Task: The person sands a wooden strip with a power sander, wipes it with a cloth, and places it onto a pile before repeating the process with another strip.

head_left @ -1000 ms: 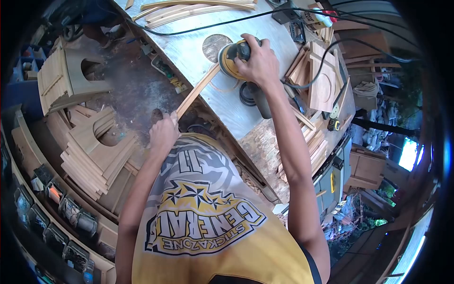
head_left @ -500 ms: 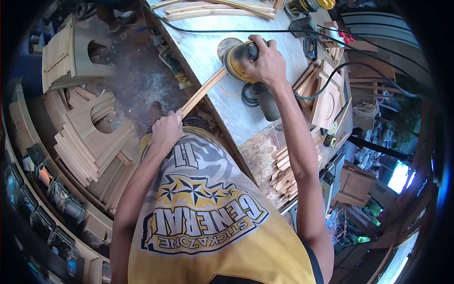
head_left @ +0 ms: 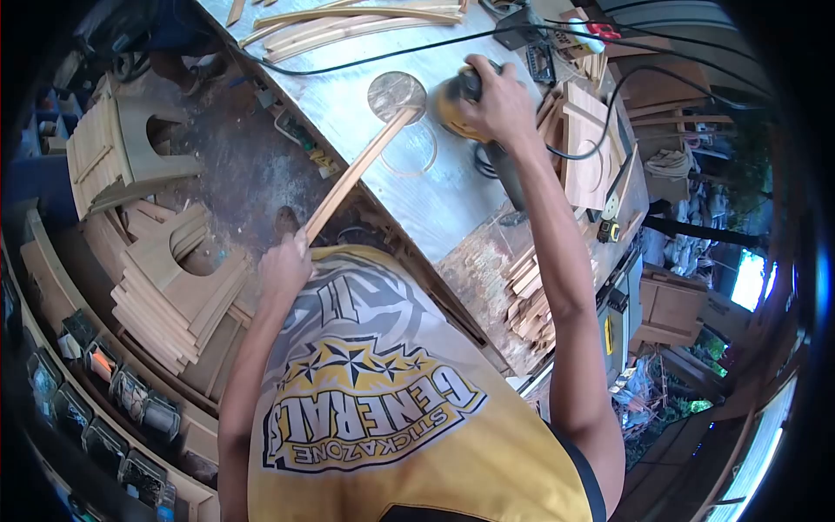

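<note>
My left hand (head_left: 285, 270) is closed around the near end of a slim wooden strip (head_left: 358, 172). The strip slants up across the table edge, and its far end lies over a round hole or disc (head_left: 397, 96) in the pale tabletop (head_left: 461, 196). My right hand (head_left: 503, 104) wraps the top of a yellow and black power sander (head_left: 452, 111), to the right of the strip and apart from it. A dark dust canister (head_left: 506, 178) sticks out from the sander, partly behind my forearm. The sander's underside is hidden.
Curved wooden pieces (head_left: 348, 33) lie at the table's far end. A black cord (head_left: 383, 63) crosses above the tabletop. Short wood offcuts (head_left: 532, 300) and cut panels (head_left: 587, 143) sit at the right. Stacked arched boards (head_left: 165, 300) stand at the left. Someone's foot shows at upper left.
The sander has moved right, off the strip, leaving the strip's far end uncovered. My left hand has shifted left and down with the strip. The whole view has turned slightly.
</note>
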`<state>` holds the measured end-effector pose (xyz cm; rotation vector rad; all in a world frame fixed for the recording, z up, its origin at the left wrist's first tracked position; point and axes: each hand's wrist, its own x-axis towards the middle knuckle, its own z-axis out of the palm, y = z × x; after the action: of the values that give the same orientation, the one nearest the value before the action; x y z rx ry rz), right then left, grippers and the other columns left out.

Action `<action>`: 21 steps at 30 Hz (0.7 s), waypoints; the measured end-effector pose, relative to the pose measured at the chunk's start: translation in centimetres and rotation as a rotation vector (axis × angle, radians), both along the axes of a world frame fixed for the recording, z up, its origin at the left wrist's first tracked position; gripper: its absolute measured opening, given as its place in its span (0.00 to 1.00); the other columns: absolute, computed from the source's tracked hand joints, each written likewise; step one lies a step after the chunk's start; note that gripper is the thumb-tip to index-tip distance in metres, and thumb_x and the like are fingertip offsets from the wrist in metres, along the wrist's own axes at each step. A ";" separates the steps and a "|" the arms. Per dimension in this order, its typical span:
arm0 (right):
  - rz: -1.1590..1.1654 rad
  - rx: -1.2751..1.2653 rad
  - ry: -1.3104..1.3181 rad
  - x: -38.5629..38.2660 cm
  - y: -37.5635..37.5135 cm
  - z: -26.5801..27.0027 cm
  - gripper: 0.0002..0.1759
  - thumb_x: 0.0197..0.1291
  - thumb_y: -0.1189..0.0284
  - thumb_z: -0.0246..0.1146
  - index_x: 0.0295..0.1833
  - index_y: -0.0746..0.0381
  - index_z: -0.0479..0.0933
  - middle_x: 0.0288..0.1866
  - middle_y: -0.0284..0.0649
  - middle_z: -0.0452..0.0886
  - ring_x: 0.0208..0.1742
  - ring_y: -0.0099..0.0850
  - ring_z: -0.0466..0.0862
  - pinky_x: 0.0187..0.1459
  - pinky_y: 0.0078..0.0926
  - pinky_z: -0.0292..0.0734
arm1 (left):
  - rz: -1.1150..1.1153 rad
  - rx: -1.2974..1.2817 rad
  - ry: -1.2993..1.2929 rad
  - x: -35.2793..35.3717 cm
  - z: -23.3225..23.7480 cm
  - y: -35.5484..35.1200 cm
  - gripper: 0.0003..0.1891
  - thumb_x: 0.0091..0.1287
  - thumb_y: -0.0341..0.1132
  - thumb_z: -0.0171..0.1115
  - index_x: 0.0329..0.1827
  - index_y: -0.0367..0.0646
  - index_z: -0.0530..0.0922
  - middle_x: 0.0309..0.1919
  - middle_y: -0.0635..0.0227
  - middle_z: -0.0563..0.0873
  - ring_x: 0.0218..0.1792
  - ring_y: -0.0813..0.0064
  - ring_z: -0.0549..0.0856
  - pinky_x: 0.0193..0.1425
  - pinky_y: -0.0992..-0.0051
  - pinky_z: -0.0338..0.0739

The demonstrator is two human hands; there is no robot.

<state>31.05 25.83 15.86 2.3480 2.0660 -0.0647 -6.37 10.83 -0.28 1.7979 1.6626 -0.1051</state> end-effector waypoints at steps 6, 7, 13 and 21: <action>-0.050 0.053 0.047 0.9 -3.2 1.5 0.38 0.53 0.56 0.76 0.72 0.42 0.74 0.52 0.54 0.79 0.49 0.57 0.88 0.54 0.50 0.84 | -0.139 -0.055 0.018 2.8 3.3 0.4 0.17 0.75 0.44 0.60 0.51 0.36 0.81 0.34 0.38 0.89 0.40 0.37 0.91 0.49 0.42 0.84; -0.055 0.058 0.081 0.8 -3.6 1.4 0.38 0.53 0.56 0.76 0.72 0.42 0.74 0.52 0.54 0.79 0.48 0.57 0.88 0.54 0.50 0.84 | -0.142 -0.041 0.014 3.4 2.9 0.4 0.17 0.76 0.43 0.59 0.51 0.35 0.81 0.34 0.37 0.89 0.40 0.36 0.90 0.49 0.42 0.84; -0.058 -0.052 0.161 -2.5 -5.9 -1.1 0.37 0.55 0.58 0.76 0.72 0.45 0.75 0.52 0.56 0.79 0.47 0.56 0.88 0.54 0.51 0.86 | -0.145 -0.036 0.007 4.3 2.3 0.2 0.17 0.77 0.42 0.58 0.51 0.34 0.81 0.36 0.36 0.89 0.41 0.36 0.90 0.50 0.43 0.85; 0.033 -0.102 0.123 -5.6 -6.3 -0.8 0.35 0.57 0.59 0.76 0.71 0.43 0.76 0.53 0.54 0.79 0.47 0.50 0.88 0.47 0.48 0.89 | -0.137 0.016 0.004 3.6 1.7 -0.2 0.16 0.75 0.44 0.62 0.47 0.37 0.82 0.36 0.37 0.90 0.40 0.35 0.90 0.50 0.43 0.85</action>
<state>25.46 19.50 15.08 2.3037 2.0979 -0.3138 -2.73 10.59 1.44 1.9246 1.5461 -0.1565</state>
